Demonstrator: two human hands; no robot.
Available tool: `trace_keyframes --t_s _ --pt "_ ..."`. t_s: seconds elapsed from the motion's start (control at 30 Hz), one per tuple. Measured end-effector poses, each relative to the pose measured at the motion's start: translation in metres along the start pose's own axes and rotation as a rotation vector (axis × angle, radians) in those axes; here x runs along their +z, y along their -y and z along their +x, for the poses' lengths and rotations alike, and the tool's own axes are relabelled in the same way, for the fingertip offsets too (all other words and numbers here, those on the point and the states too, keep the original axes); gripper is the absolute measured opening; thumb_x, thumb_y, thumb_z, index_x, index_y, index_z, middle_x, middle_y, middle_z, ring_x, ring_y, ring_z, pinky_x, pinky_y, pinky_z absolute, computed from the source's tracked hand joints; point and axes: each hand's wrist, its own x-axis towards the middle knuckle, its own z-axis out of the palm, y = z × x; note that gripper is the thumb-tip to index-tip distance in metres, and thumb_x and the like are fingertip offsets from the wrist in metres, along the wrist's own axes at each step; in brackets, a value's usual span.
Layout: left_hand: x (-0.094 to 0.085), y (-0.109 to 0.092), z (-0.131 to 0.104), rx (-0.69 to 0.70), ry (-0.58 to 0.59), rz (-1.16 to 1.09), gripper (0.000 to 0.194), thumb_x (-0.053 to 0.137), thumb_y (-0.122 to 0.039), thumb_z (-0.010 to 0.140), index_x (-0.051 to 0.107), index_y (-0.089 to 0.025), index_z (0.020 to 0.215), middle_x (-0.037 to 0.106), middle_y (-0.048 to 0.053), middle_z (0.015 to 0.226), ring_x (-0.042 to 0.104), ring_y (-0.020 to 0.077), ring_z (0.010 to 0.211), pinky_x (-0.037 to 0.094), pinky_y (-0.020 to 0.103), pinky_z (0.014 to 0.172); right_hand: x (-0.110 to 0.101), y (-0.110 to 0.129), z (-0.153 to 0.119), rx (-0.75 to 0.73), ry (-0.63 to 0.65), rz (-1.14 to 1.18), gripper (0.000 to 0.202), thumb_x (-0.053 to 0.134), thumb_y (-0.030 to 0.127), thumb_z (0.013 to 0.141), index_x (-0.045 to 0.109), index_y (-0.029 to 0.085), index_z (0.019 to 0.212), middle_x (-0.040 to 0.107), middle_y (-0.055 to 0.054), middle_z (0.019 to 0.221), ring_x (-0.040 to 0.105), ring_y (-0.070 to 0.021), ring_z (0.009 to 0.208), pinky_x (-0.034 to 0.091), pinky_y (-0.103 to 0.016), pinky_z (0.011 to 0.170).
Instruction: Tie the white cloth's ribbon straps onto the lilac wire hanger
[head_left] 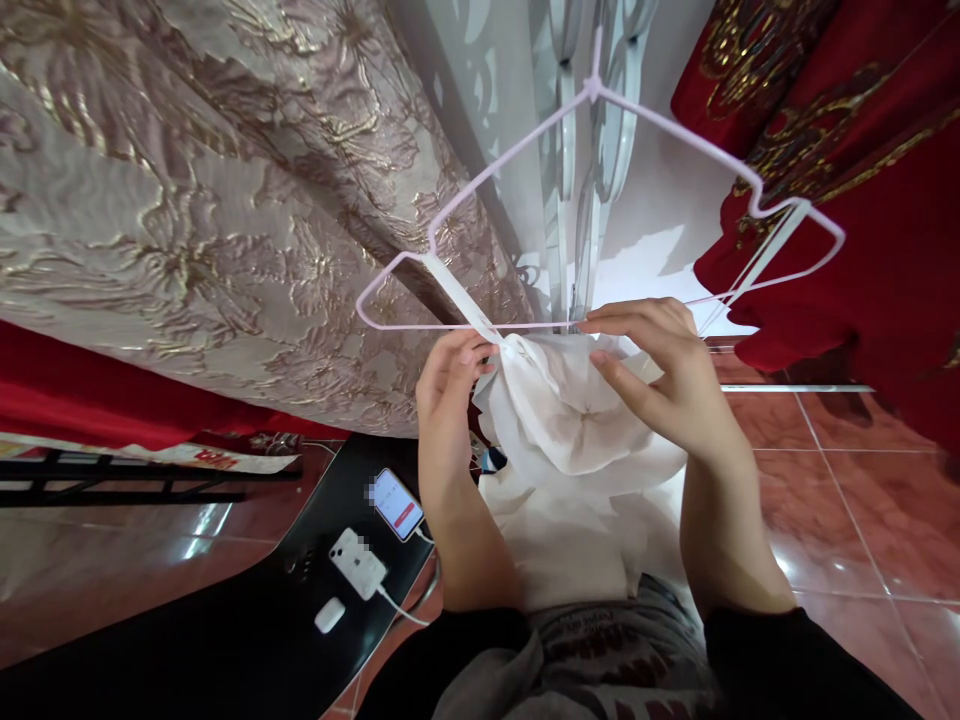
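A pale pink clothes hanger (pixel 517 150) hangs in front of me, with a white strappy garment (pixel 581 430) on it. The garment's left strap (pixel 459 295) and right strap (pixel 772 250) loop over the hanger's two notched ends. My left hand (pixel 454 375) is closed in a pinch at the garment's top edge, where the left strap joins. Over the other side of the neckline, my right hand (pixel 660 365) has its fingers stretched and its thumb apart, fingertips near the hanger's lower bar. Soft folds gather between both hands. The garment's lower part drapes down toward my body.
Patterned beige-gold curtain (pixel 187 200) fills the left; red curtain (pixel 862 190) hangs right. A black tabletop (pixel 225 620) at lower left bears a lit phone (pixel 396 503), a white phone (pixel 358 563) with cable, and a small white case (pixel 330 615). Red tiled floor (pixel 862 490) lies right.
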Motion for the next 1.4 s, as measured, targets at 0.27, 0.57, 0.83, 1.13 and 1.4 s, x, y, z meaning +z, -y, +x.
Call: trace_keyframes --t_s 0.27,0.57,0.83,1.13,1.4 --pt "0.001 -0.020 -0.010 0.083 0.096 0.105 0.024 0.068 -0.041 0.103 0.083 -0.023 0.095 0.075 0.007 0.096 0.065 0.0211 0.087 0.051 0.032 0.077 -0.004 0.000 0.000 -0.008 0.015 -0.026 0.023 0.066 0.033 0.101 0.072 0.027 0.122 0.075 0.000 0.123 0.068 -0.0175 0.116 0.040 -0.037 0.105" --pt "0.002 -0.054 0.011 0.314 -0.217 -0.236 0.024 0.062 -0.037 0.102 0.083 -0.029 0.112 0.076 0.004 0.117 0.061 0.0135 0.069 0.045 0.028 0.053 -0.011 0.002 -0.001 0.020 -0.009 0.030 0.022 0.067 0.031 0.100 0.073 0.029 0.121 0.077 0.001 0.117 0.069 -0.0168 0.107 0.044 -0.038 0.101" --pt "-0.010 -0.017 0.025 0.339 -0.494 -0.026 0.035 0.053 -0.017 0.108 0.067 -0.033 0.136 0.069 0.005 0.147 0.076 0.0202 0.090 0.027 0.023 0.047 -0.006 0.004 -0.003 0.008 -0.015 0.055 0.021 0.066 0.029 0.100 0.073 0.029 0.120 0.077 0.000 0.124 0.071 -0.0191 0.117 0.044 -0.042 0.106" --pt "0.014 -0.012 0.010 0.183 -0.227 -0.219 0.024 0.077 -0.047 0.096 0.073 -0.024 0.101 0.081 0.005 0.090 0.035 0.0080 0.042 0.021 0.028 0.041 0.009 0.017 -0.011 -0.033 -0.040 0.076 0.019 0.067 0.026 0.099 0.073 0.031 0.117 0.075 0.000 0.130 0.070 -0.0207 0.124 0.047 -0.049 0.116" --pt "0.022 -0.012 0.008 0.190 -0.207 -0.250 0.025 0.077 -0.046 0.097 0.067 -0.024 0.094 0.078 0.001 0.083 0.036 0.0062 0.041 0.021 0.026 0.041 0.022 -0.013 -0.032 0.194 -0.812 0.036 0.049 0.061 0.034 0.098 0.056 0.035 0.148 0.059 -0.010 0.151 0.060 -0.0330 0.143 0.052 -0.064 0.118"
